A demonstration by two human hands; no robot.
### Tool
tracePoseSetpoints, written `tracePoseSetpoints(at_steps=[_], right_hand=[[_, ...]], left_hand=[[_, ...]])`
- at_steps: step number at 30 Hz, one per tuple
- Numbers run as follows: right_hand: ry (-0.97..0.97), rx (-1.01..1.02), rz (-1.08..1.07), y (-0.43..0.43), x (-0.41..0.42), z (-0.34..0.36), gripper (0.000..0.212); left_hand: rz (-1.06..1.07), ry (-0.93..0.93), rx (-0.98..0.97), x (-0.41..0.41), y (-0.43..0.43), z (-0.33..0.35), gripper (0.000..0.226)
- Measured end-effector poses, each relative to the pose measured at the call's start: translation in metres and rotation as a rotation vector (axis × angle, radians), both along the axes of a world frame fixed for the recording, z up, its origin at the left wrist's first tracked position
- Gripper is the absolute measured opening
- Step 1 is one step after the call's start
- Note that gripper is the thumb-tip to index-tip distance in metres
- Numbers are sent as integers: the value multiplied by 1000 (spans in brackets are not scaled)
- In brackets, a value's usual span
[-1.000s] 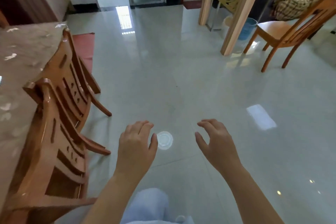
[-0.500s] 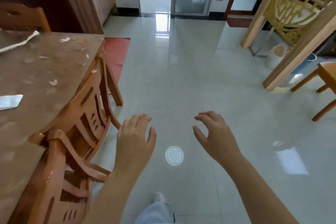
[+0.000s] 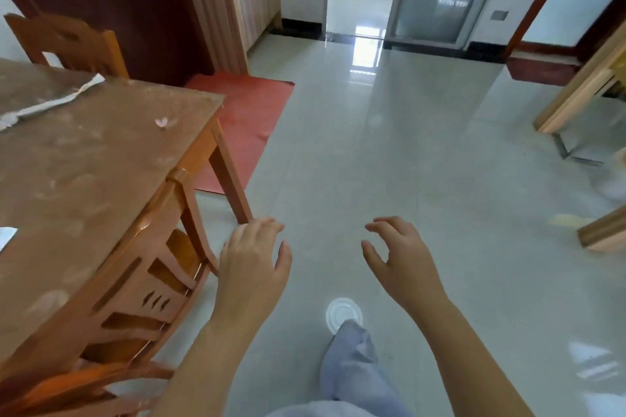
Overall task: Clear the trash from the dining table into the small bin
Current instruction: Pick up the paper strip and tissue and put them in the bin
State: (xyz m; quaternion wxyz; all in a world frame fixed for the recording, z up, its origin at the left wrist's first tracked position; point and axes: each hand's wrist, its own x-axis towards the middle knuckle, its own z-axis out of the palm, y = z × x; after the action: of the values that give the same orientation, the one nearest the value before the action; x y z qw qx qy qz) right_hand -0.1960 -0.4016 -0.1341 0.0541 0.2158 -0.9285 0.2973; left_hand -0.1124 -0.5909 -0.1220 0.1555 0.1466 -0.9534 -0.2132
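- The dining table [image 3: 84, 159] fills the left side, its brown top smudged and scattered with trash.
- A long strip of white paper [image 3: 50, 101] lies near the table's far edge, running diagonally across the top.
- A flat white scrap [image 3: 6, 236] shows at the left border of the view, lying on the table and cut off by the frame.
- A small pinkish wrapper bit [image 3: 162, 122] sits on the table near its far right corner, well apart from the strip.
- A wooden chair [image 3: 145, 281] is tucked against the table's right side; a second chair [image 3: 67, 41] stands behind the far end.
- A red mat [image 3: 244, 118] lies on the tiled floor [image 3: 389, 162] past the table's corner leg.
- The left hand [image 3: 252, 267] hangs in the air just beside the tucked chair's back, fingers loosely curled and spread, holding nothing.
- A round white reflection [image 3: 342, 313] sits on the floor between the arms, partly covered by a grey trouser leg [image 3: 352, 369].
- The right hand [image 3: 403, 261] hangs over bare floor, fingers curled and apart, empty.
- I cannot make out the small bin with any certainty.
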Motion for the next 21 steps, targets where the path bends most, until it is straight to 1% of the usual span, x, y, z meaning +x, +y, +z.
tracePoseSetpoints(at_steps=[3,6,9,15,17,21], right_hand=[[21,14,58,-2,-73,11,20],[29,18,104,-7,-137,24,20],[22,0,153,-24,-190,27,21],[-31,12,287,-77,-258,6,20],[-39,30,311,-99,-287,-1,20],[-17,77,364,-153,-359,-1,20]], left_hand=[[29,31,19,-67,6,14,20],[83,49,45,-114,3,27,27],[174,27,52,-147,-10,26,33],[267,2,8,-209,-53,12,42],[286,-4,8,-237,-73,7,41],[365,30,70,-305,-122,-2,33]])
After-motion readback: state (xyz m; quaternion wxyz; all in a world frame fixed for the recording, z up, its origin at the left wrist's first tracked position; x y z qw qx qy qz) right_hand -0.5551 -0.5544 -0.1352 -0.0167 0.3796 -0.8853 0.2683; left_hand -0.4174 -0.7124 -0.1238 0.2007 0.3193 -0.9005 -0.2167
